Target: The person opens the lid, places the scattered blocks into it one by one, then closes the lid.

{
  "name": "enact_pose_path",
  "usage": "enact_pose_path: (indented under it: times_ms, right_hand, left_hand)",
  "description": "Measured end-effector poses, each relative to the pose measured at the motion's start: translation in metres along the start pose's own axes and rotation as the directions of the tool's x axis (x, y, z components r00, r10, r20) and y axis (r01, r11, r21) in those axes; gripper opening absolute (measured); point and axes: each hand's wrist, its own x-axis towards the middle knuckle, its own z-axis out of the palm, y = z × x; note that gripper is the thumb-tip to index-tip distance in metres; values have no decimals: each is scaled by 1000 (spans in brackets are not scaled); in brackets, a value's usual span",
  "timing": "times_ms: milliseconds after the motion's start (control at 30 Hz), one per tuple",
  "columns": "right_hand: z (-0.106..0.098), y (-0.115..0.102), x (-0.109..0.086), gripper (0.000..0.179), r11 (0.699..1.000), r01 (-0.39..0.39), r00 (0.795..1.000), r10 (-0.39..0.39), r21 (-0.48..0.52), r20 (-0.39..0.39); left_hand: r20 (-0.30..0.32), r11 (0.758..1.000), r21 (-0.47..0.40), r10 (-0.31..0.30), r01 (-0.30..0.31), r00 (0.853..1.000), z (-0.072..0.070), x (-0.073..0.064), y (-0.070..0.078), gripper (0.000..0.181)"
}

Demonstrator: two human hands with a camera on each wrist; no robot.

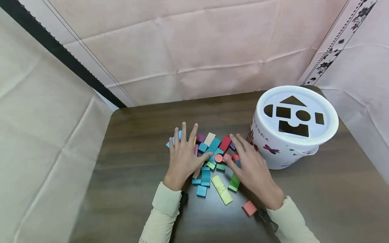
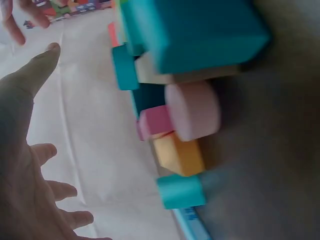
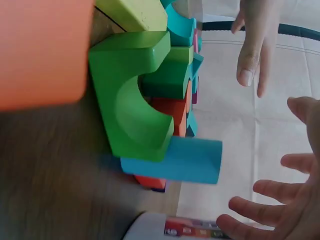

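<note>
And there they were, both hands out over the heap of coloured blocks [image 1: 213,145], right in the middle of the wooden table [image 1: 127,158]! The left hand [image 1: 184,160] hung above the left side of the heap, fingers spread wide, thumb angled inward, nothing in its hold. Opposite, the right hand [image 1: 254,170] hovered over the right side, fingers parted and slightly bent, gripping nothing either; the wrist views had both raised above the blocks.

Down by the right thumb stood the green arch block [image 3: 117,97], its curved notch in plain sight, with a blue cylinder [image 3: 172,160] just beside it. A yellow-green plank [image 1: 222,190] lay between the forearms, while a coral block [image 1: 249,208] sat apart near the right wrist. Over on the left, a pale pink round block [image 2: 192,111] sat close to an orange block [image 2: 181,156].

And to the right, a white bucket [image 1: 273,158] stood beneath its shape-cutout lid [image 1: 267,125]!
</note>
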Motion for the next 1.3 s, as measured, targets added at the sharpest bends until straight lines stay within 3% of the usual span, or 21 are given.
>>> enact_pose_path:
  times_ms: [167,267,400,567,700,767,833,933,1033,1133,1300]
  right_hand:
    - [-4,4,-12,79,1000,15,998,-14,24,-55]
    - [-6,12,-24,67,998,56,987,-51,29,-151]
    - [-10,27,-42,51,996,78,947,-60,44,-314]
    - [-12,38,-63,35,994,9,892,41,108,-450]
    - [-9,48,-70,21,982,18,827,92,189,-555]
    - [-8,53,-70,18,972,54,782,100,227,-615]
    - [-8,58,-70,19,967,50,741,132,250,-658]
    - [-11,62,-73,28,959,-19,704,215,284,-677]
    - [-14,62,-76,45,927,-141,683,345,348,-644]
    - [-18,63,-77,57,878,-194,663,446,437,-602]
    - [-26,72,-77,81,852,-141,658,462,505,-595]
  left_hand:
    - [-49,999,35,42,-40,998,-13,3,0,115]
    - [-43,998,32,63,-62,997,-18,6,6,113]
    - [-37,993,36,116,-115,993,-25,12,21,112]
    - [-44,978,46,206,-204,978,-34,19,42,117]
    - [-70,958,43,285,-282,956,-48,23,61,120]
    - [-87,945,44,327,-324,941,-56,27,72,119]
    - [-102,925,56,379,-375,920,-62,30,83,118]
    - [-119,888,99,459,-450,880,-68,37,101,117]
    - [-114,857,132,512,-498,851,-71,42,118,116]
    - [-92,841,136,537,-524,838,-70,45,134,114]
    - [-24,804,178,580,-568,814,-64,50,162,106]
